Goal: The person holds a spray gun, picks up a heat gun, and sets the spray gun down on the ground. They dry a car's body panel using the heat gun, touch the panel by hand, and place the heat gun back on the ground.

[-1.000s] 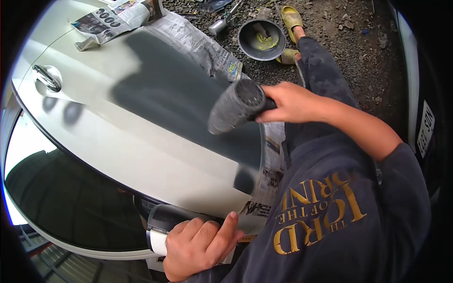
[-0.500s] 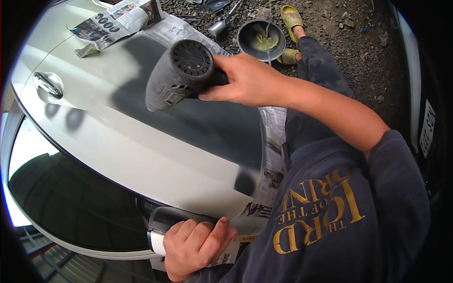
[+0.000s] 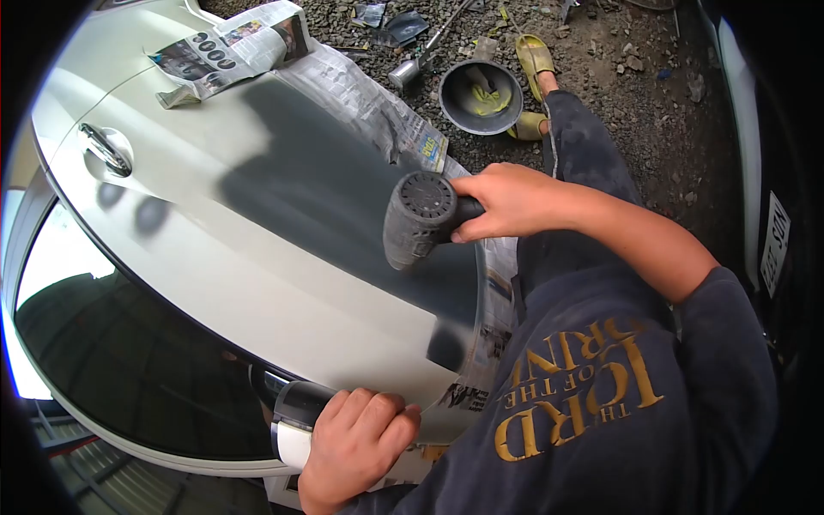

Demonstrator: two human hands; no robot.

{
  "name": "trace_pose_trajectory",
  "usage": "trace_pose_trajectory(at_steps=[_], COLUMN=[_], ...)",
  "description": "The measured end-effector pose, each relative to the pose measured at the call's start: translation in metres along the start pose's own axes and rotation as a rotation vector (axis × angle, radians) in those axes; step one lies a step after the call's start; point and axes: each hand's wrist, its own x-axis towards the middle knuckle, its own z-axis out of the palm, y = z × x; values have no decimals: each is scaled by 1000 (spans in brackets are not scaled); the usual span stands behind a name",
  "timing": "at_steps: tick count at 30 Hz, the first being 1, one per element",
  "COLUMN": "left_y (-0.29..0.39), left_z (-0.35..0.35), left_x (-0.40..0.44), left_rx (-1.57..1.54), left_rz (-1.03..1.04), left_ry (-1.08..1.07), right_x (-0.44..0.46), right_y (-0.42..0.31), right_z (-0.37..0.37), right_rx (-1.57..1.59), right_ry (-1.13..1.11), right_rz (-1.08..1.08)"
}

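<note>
My right hand is wrapped round the handle of a dusty dark-grey hair dryer, its round vent grille facing up. The dryer's body is above a car door, over the right end of a dark-grey primed patch on the white paint. Whether it is blowing cannot be seen. At the bottom, my left hand is closed over the car's black-and-white side mirror, fingers curled. A smaller dark patch lies between the two hands on the door's edge.
Newspaper sheets mask the door's lower and front edges. A chrome door handle is at the left. On the gravel stand a black basin with a yellow-green cloth and a metal spray gun. Another vehicle stands at the right.
My right hand has carried the hair dryer right and downward in the view, towards the patch's right end. My left hand stays on the side mirror. The view has shifted slightly.
</note>
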Motion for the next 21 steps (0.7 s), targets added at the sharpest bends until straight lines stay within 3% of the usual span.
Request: trace_pose_trajectory(at_steps=[11,14,17,21], left_y=[0,0,2,-3], left_z=[0,4,-4,-1], left_x=[6,8,-4,-11], left_rx=[89,67,44,-42], left_rz=[-31,-20,-98,-92], left_ry=[24,124,-97,-154], right_x=[61,49,22,-7], right_y=[-51,-49,-41,1], right_z=[-11,-7,-6,12], right_rx=[185,181,88,-51], right_ry=[451,394,215,47], right_rz=[-259,-250,-154,-60])
